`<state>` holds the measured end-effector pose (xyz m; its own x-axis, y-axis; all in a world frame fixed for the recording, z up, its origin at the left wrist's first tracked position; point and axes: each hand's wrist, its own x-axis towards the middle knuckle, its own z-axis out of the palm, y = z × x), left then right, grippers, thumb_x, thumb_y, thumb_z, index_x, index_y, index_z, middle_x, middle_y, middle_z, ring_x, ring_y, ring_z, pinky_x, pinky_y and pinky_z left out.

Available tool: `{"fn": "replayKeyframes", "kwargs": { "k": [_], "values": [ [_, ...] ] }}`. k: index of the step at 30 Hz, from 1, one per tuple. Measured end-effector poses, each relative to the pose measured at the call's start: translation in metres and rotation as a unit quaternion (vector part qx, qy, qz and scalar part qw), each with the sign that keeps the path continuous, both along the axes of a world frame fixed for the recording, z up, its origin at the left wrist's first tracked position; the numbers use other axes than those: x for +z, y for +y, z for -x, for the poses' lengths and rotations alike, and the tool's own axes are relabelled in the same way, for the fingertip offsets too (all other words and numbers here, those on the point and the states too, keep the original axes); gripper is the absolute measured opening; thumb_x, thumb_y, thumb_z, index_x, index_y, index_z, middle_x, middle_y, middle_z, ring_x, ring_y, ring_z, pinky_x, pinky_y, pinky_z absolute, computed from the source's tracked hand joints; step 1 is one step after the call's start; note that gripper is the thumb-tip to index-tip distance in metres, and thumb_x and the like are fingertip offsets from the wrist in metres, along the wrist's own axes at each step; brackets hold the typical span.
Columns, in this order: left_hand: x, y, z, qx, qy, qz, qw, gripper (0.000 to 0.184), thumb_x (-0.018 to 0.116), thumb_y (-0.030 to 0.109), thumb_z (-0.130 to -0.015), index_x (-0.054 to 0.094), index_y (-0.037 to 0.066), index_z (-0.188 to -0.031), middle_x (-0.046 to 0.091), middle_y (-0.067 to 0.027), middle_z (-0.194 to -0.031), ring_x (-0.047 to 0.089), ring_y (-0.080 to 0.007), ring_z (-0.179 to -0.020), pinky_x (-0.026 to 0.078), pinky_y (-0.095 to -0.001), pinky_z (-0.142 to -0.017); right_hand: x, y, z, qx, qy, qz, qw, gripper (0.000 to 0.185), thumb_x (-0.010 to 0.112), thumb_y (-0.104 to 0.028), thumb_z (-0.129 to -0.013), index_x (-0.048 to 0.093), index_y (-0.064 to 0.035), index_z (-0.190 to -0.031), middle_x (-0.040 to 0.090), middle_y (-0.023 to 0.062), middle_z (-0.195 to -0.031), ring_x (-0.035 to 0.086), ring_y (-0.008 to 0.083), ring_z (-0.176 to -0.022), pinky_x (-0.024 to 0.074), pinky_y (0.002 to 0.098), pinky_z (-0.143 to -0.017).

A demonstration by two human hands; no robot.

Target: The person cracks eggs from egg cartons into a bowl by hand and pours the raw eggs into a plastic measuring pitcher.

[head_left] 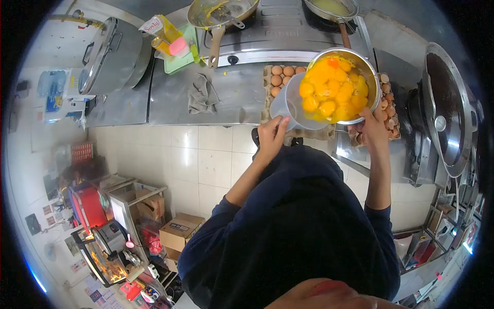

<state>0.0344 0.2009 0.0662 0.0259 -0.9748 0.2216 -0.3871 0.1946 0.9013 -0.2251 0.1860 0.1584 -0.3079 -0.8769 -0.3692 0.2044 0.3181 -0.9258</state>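
My left hand (271, 135) is closed around the handle of a translucent plastic jug (286, 103), which is tilted with its mouth to the right. With my right hand (373, 127) I grip the rim of a steel bowl (375, 77). Raw egg yolks (334, 87) fill the bowl, which tips left so that its lip overlaps the jug's mouth. Beneath and behind the jug lies an egg tray (267, 85) with brown eggs (277, 70). A second tray with eggshells (390, 111) sits to the right of the bowl, partly hidden.
A gas stove (280, 34) carries a pan (218, 41) and a strainer (343, 31). On the steel counter (170, 98) lies a grey cloth (201, 95). A green board (177, 61) and large pot (116, 56) stand left; a big lidded pan (450, 98) stands right.
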Motion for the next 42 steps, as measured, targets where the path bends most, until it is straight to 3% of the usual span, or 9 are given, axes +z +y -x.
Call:
{"fn": "replayKeyframes", "kwargs": {
  "k": [10, 13, 16, 21, 24, 28, 30, 41, 42],
  "values": [
    [-0.022, 0.012, 0.003, 0.047, 0.158, -0.055, 0.985, 0.036, 0.059, 0.021, -0.097, 0.056, -0.001, -0.069, 0.046, -0.0036, -0.050, 0.039, -0.0070, -0.046, 0.032, -0.0277, -0.044, -0.013, -0.011, -0.006, 0.031, 0.040, 0.086, 0.995, 0.061, 0.044, -0.006, -0.092, 0.024, -0.0111, -0.150, 0.052, 0.0147, -0.128, 0.067, 0.0208, -0.088, 0.0594, 0.0274, -0.055],
    [-0.032, 0.014, 0.000, 0.042, 0.168, -0.092, 0.981, 0.033, 0.057, 0.025, -0.099, 0.064, 0.000, -0.079, 0.051, 0.0051, -0.064, 0.040, -0.0030, -0.057, 0.029, -0.0210, -0.050, -0.021, -0.013, -0.009, 0.072, 0.281, 0.141, 0.947, 0.063, 0.044, -0.004, -0.091, 0.023, -0.0112, -0.151, 0.050, 0.0155, -0.131, 0.066, 0.0210, -0.093, 0.0596, 0.0277, -0.055],
    [-0.048, 0.012, -0.004, 0.075, 0.271, -0.126, 0.951, 0.030, 0.057, 0.025, -0.099, 0.066, 0.000, -0.084, 0.051, 0.0051, -0.066, 0.040, -0.0026, -0.058, 0.029, -0.0202, -0.051, 0.007, -0.008, -0.030, 0.029, 0.243, 0.177, 0.953, 0.070, 0.044, -0.001, -0.084, 0.029, -0.0126, -0.151, 0.046, 0.0223, -0.141, 0.056, 0.0308, -0.118, 0.0505, 0.0357, -0.094],
    [-0.059, 0.014, -0.012, 0.035, 0.247, -0.104, 0.963, 0.028, 0.057, 0.025, -0.099, 0.067, 0.001, -0.087, 0.052, 0.0051, -0.068, 0.039, -0.0026, -0.058, 0.029, -0.0199, -0.051, 0.008, -0.008, -0.050, 0.024, 0.258, 0.224, 0.940, 0.073, 0.041, 0.001, -0.082, 0.029, -0.0160, -0.152, 0.042, 0.0183, -0.146, 0.060, 0.0262, -0.112, 0.0568, 0.0245, -0.062],
    [-0.060, 0.016, -0.014, 0.038, 0.236, -0.100, 0.966, 0.029, 0.057, 0.025, -0.099, 0.068, 0.001, -0.088, 0.052, 0.0048, -0.068, 0.038, -0.0025, -0.057, 0.028, -0.0201, -0.051, 0.013, 0.000, -0.057, 0.048, 0.244, 0.161, 0.955, 0.071, 0.042, 0.000, -0.082, 0.031, -0.0134, -0.151, 0.041, 0.0179, -0.147, 0.056, 0.0284, -0.117, 0.0557, 0.0321, -0.080],
    [-0.052, 0.014, -0.011, 0.070, 0.228, -0.101, 0.966, 0.035, 0.056, 0.024, -0.099, 0.064, -0.002, -0.077, 0.051, 0.0023, -0.060, 0.043, -0.0045, -0.055, 0.033, -0.0223, -0.050, -0.019, 0.001, -0.055, 0.068, 0.408, 0.274, 0.868, 0.071, 0.042, 0.003, -0.081, 0.028, -0.0040, -0.151, 0.039, 0.0153, -0.150, 0.058, 0.0196, -0.106, 0.0545, 0.0271, -0.074],
    [-0.053, 0.016, -0.012, 0.064, 0.247, -0.112, 0.960, 0.035, 0.056, 0.025, -0.100, 0.066, -0.002, -0.080, 0.053, 0.0028, -0.063, 0.043, -0.0040, -0.056, 0.033, -0.0217, -0.050, -0.023, 0.007, -0.060, 0.054, 0.349, 0.262, 0.898, 0.066, 0.045, -0.002, -0.083, 0.036, -0.0075, -0.147, 0.046, 0.0218, -0.140, 0.047, 0.0368, -0.125, 0.0324, 0.0437, -0.109],
    [-0.056, 0.024, -0.009, 0.096, 0.280, -0.118, 0.948, 0.030, 0.057, 0.025, -0.099, 0.070, -0.001, -0.094, 0.053, 0.0043, -0.066, 0.043, -0.0027, -0.058, 0.033, -0.0197, -0.051, 0.011, -0.012, -0.047, 0.005, 0.312, 0.449, 0.837, 0.069, 0.061, 0.005, -0.081, 0.039, -0.0040, -0.145, 0.050, 0.0207, -0.136, 0.054, 0.0319, -0.121, 0.0418, 0.0372, -0.101],
    [-0.059, 0.025, -0.011, 0.089, 0.283, -0.120, 0.947, 0.029, 0.058, 0.025, -0.099, 0.071, -0.001, -0.094, 0.054, 0.0042, -0.067, 0.043, -0.0027, -0.058, 0.034, -0.0195, -0.051, 0.020, -0.012, -0.046, 0.017, 0.347, 0.438, 0.829, 0.073, 0.054, 0.008, -0.086, 0.023, -0.0081, -0.150, 0.044, 0.0188, -0.138, 0.057, 0.0268, -0.109, 0.0479, 0.0358, -0.093]
  ]
}}
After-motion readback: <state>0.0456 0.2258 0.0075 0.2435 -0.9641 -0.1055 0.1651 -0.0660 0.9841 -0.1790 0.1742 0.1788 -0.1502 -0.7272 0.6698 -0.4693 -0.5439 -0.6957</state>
